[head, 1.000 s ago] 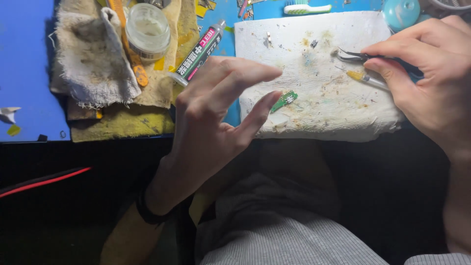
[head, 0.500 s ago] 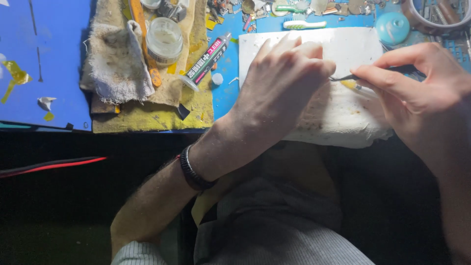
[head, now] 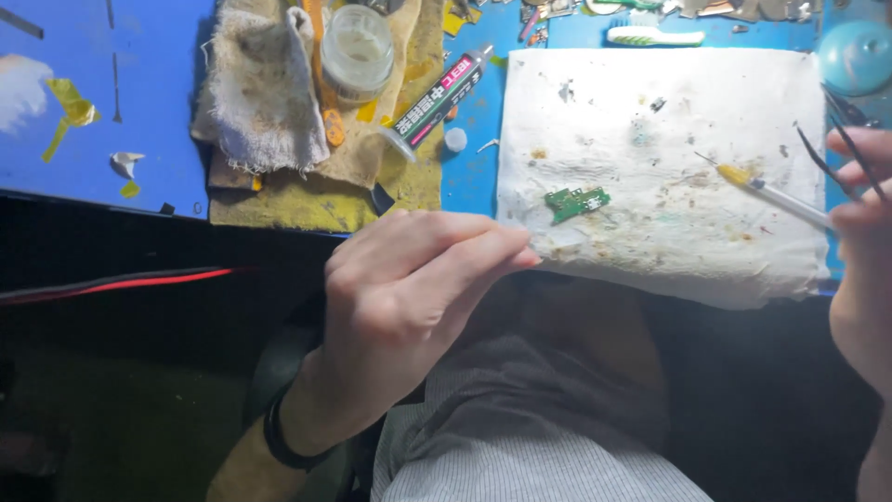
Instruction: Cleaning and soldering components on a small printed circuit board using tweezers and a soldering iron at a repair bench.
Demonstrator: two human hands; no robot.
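A small green circuit board (head: 576,201) lies on a stained white cloth (head: 650,121) spread over the blue mat (head: 102,139). My left hand (head: 400,297) hovers at the table's near edge, fingers stretched out side by side with nothing in them, and their tips reach the cloth's near-left corner just below the board. At the right edge of the view, my right hand (head: 862,242) grips black tweezers (head: 841,153) together with a thin white stick with a yellow tip (head: 771,193). The tip points left over the cloth, well to the right of the board.
A glue tube (head: 437,93), its white cap (head: 454,139), a lidded glass jar (head: 358,46) and dirty rags (head: 260,93) lie left of the cloth. A toothbrush (head: 655,37) and a round blue container (head: 855,56) sit at the back. A red cable (head: 121,284) runs below the table edge.
My left hand has come off the cloth and drawn back toward me, uncovering the green board. My right hand has shifted right with the tweezers and stick.
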